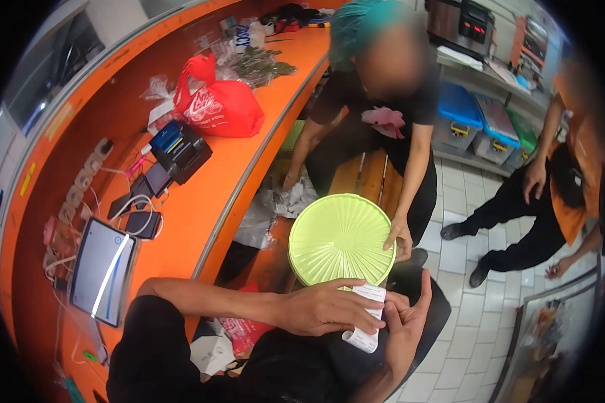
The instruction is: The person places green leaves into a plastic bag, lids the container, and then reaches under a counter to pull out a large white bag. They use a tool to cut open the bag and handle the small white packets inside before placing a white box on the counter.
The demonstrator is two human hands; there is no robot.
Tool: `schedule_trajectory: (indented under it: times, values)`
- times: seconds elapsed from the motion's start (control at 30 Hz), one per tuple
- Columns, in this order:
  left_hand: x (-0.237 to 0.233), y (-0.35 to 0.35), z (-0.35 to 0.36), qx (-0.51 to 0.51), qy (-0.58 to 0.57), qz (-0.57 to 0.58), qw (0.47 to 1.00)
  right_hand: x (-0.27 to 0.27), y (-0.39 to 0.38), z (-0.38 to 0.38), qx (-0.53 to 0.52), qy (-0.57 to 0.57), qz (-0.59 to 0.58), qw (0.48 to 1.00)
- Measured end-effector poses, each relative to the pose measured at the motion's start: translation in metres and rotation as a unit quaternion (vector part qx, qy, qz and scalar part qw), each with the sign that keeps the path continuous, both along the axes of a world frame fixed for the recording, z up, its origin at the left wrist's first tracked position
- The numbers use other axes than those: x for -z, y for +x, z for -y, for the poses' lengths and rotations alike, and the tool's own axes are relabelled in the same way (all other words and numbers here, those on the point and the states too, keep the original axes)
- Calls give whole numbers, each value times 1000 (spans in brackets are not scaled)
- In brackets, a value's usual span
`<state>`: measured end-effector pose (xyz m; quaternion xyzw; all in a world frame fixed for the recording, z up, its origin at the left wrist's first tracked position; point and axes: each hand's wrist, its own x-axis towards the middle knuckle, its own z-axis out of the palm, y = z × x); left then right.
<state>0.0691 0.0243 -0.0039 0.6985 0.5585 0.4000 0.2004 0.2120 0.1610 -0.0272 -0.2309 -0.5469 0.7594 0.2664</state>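
A curled white paper receipt (pixel 364 340) with printed lines is between my two hands, above my lap. My left hand (pixel 326 310) reaches across from the left, its fingers closed over the receipt. My right hand (pixel 407 324) is at the slip's right edge, thumb and fingers pinching there while one finger points up. Just beyond my hands is a round lime-green container with a ribbed lid (pixel 343 238). A co-worker's hand (pixel 400 240) rests on the lid's right rim; their other hand (pixel 293 178) is by crumpled white paper (pixel 296 200).
An orange counter (pixel 232 158) on the left carries a red bag (pixel 222 107), a black receipt printer (pixel 180 151), a tablet (pixel 103 270) and cables. Another person (pixel 551 188) stands at right on white tiles. Lidded storage boxes (pixel 458 117) sit on a shelf behind.
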Motion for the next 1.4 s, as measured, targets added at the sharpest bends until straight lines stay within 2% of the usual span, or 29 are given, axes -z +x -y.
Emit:
schedule_trajectory:
  times: [0.03, 0.1, 0.17, 0.2, 0.23, 0.3, 0.33, 0.37, 0.43, 0.47, 0.63, 0.7, 0.83, 0.9, 0.93, 0.97, 1.03, 1.07, 1.1, 1.17, 1.2, 1.23, 1.3, 1.37, 1.4]
  values:
    - [1, -1, 0, 9, 8, -8, 1000, -1, 3, -2, -6, -39, -23, 999]
    - [5, -3, 0, 11, 24, -15, 1000, 0, 4, -4, -28, -32, -43, 998]
    - [16, -10, -2, 84, 46, -112, 989, -5, 1, 0, 29, -93, -103, 990]
    - [20, -13, -2, 116, 45, -192, 974, -10, -2, 2, 56, -76, -96, 991]
    - [23, -13, -1, 111, 51, -191, 974, -9, -1, 1, 51, -70, -95, 992]
    - [20, -11, -4, 22, 55, -180, 982, -6, 2, -3, 28, -63, -133, 989]
    - [7, -14, -4, 17, -114, -83, 990, -7, 0, -1, 30, -56, -140, 988]
    - [4, -17, -3, 21, -107, -84, 990, -6, 2, -2, 4, -63, -150, 987]
    - [-2, -23, -1, -46, -155, 149, 975, -8, 2, -1, -45, -101, -122, 986]
    - [-10, -26, -3, -19, -129, 199, 971, -9, 1, -1, -60, -75, -77, 992]
    - [-6, -32, -1, 18, -218, 222, 950, 3, -9, -2, -50, 89, 23, 994]
    - [-21, -26, -1, 19, -246, 230, 941, 0, -9, -2, -29, 130, 60, 989]
    - [1, -27, -3, 18, -165, 226, 960, 7, -7, -3, -18, 149, 80, 985]
    - [-8, -26, -6, -30, -198, 254, 946, 9, -6, -2, -32, 179, 56, 982]
    - [-13, -24, -5, -70, -177, 274, 943, 10, -6, -2, -31, 180, 55, 982]
    - [-11, -26, -5, -67, -175, 269, 945, 10, -6, -2, -30, 182, 54, 981]
    - [-10, -31, -5, -98, -205, 259, 939, -1, -4, 2, -81, 287, 52, 953]
    - [-16, -30, -6, -122, -204, 243, 940, -7, -2, 2, -90, 295, 53, 950]
    - [-21, -29, -5, -106, -207, 238, 943, -4, 0, 4, -87, 316, 42, 944]
    - [-24, -32, -5, -142, -173, 99, 970, -7, 0, 4, -94, 348, 27, 933]
    - [-27, -31, -4, -150, -168, 47, 973, -16, 3, 5, -99, 324, 15, 941]
    - [-30, -30, -5, -152, -159, -3, 975, -10, 3, 5, -92, 381, 0, 920]
    - [-36, -27, -6, -180, -193, -54, 963, -13, 0, 9, -94, 333, -11, 938]
    - [-24, -29, -6, -195, -123, -79, 970, -21, -1, 13, -162, 236, 38, 957]
    - [-19, -32, -4, -148, -118, -82, 978, -19, -4, 19, -90, 275, -4, 957]
